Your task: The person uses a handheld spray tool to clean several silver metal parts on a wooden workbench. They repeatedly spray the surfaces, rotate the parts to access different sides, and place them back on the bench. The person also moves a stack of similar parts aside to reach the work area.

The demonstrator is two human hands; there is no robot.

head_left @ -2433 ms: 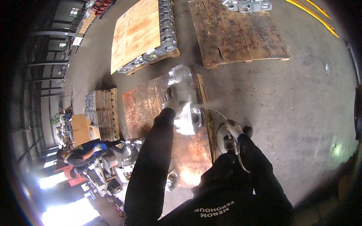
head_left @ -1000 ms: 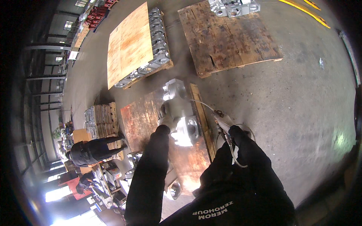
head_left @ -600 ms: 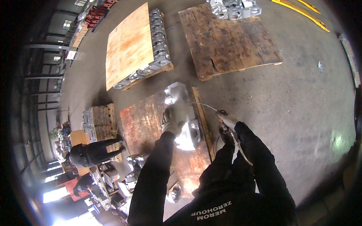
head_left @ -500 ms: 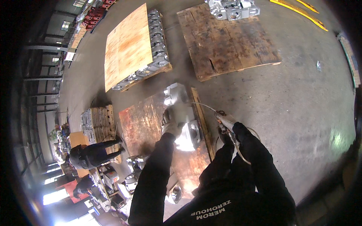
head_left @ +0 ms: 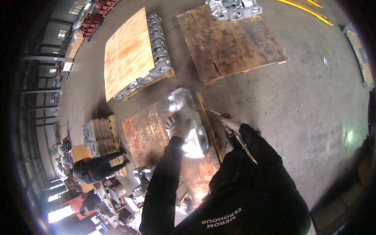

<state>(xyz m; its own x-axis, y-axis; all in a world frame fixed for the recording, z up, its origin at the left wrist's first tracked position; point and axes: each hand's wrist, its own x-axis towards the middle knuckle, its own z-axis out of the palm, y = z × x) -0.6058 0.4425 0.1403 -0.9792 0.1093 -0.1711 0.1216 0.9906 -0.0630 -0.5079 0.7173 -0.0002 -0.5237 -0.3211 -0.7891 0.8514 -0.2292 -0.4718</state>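
Note:
A silvery metal casting (head_left: 197,137) with blocky ends and round openings lies on the rust-stained wooden pallet (head_left: 147,127) in front of me. My left hand (head_left: 176,127), in a grey glove, rests against the casting's left side with its fingers apart. To the right of the pallet, my right hand (head_left: 232,127) is closed around an air blow gun (head_left: 225,117). From it a thin bent tube (head_left: 211,111) points left at the casting, and a hose (head_left: 247,150) hangs below. Greyish haze blurs the casting's middle.
Beyond stand a pallet of castings under a plywood sheet (head_left: 129,55) and a dark wooden pallet (head_left: 235,45) bearing another casting (head_left: 235,9). A person in dark clothes (head_left: 98,166) bends at the left near stacked parts (head_left: 100,135). Yellow forks (head_left: 307,12) lie far right.
My left hand has shifted slightly on the casting, and its fingers show more spread. The blow gun stays aimed at the casting. The whole view has shifted a little.

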